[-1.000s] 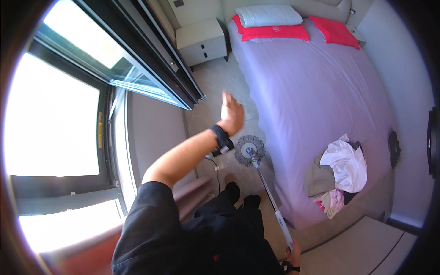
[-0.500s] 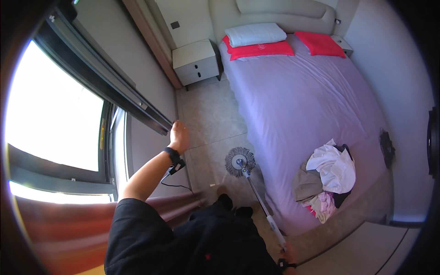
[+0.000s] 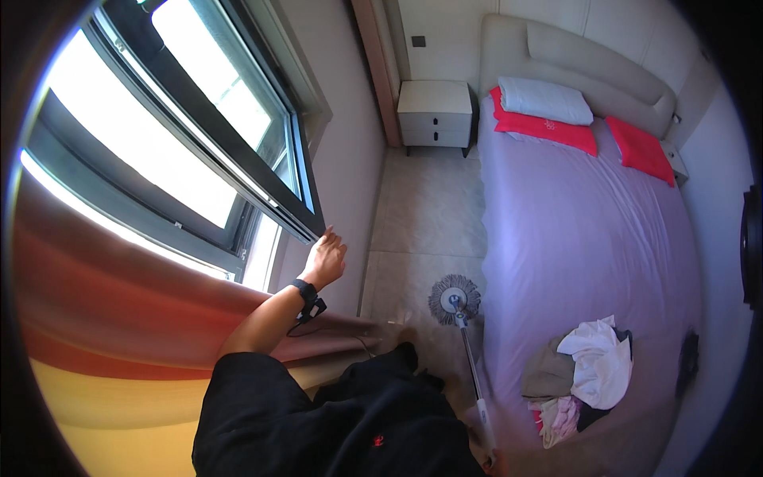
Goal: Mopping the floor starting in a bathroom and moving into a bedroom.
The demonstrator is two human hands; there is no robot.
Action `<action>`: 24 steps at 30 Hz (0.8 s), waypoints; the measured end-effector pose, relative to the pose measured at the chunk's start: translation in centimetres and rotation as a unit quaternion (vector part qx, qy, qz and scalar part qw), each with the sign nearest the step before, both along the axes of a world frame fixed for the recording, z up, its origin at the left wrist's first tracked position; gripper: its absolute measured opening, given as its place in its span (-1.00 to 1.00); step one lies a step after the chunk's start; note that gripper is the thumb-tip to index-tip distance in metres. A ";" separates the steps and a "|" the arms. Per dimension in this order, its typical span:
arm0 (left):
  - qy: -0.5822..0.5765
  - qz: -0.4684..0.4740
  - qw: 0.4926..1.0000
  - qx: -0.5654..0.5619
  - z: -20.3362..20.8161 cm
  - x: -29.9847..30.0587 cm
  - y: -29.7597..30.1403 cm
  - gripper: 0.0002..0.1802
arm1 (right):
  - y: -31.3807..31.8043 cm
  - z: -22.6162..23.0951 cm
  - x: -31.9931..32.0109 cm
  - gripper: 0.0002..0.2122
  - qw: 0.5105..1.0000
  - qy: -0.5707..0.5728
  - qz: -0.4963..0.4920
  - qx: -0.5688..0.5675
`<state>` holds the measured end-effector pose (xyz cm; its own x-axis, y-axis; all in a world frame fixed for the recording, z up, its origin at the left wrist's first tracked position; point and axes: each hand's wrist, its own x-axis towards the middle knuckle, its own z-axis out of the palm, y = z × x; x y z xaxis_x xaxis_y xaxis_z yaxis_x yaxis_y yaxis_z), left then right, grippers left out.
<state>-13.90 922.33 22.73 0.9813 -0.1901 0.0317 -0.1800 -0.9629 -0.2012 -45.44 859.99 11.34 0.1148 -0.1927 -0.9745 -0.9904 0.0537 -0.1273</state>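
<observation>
My left hand (image 3: 324, 260), wearing a dark wrist strap, closes its fingers on the free lower corner of a dark-framed window sash (image 3: 208, 131). The sash stands swung inward from the window opening, and its glass shows. Low at the picture's edge, my right hand (image 3: 493, 461) is partly cut off, wrapped round the handle of a round-headed mop (image 3: 454, 300). The mop's grey strand head rests on the floor beside the bed, and its silver-and-white handle slants back toward me.
Right of the mop, the bed (image 3: 580, 238) carries a clothes pile (image 3: 596, 366), red pillows and a folded white quilt (image 3: 545, 100). A white nightstand (image 3: 435, 119) stands at the far wall. An orange-and-yellow curtain (image 3: 135, 310) hangs at left. Tiled floor (image 3: 425, 207) runs between wall and bed.
The sash has swung with my left hand still on it, and its glass face now shows. My view has turned left, so bed and nightstand sit further right. The mop head stays on the floor.
</observation>
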 end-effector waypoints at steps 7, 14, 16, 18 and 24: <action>-0.047 0.085 0.995 -0.007 -1.1 -3.2 3.4 -0.81 | -1.7 -2.1 0.1 -0.59 0.999 0.024 0.031 -0.004; -0.127 0.144 0.978 -0.076 -1.6 -4.6 6.0 -0.87 | -2.5 -2.4 0.9 -0.60 0.994 0.098 0.018 0.040; -0.142 0.162 0.973 -0.081 -1.3 -5.0 6.5 -0.89 | -2.0 -2.1 1.3 -0.61 0.995 0.086 0.034 0.031; -0.154 0.157 0.972 -0.086 -1.3 -5.1 7.4 -0.88 | -1.8 -2.5 1.5 -0.63 0.995 0.077 0.049 0.029; -0.126 0.200 0.967 -0.099 -2.7 -6.2 11.4 -0.90 | -0.2 -2.2 3.3 -0.66 0.990 0.064 0.125 -0.002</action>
<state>-20.14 933.68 20.00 0.9316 0.2365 0.2760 0.2447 -0.9696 0.0049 -42.14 859.83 9.19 0.0351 -0.1781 -0.9834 -0.9806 -0.1962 0.0006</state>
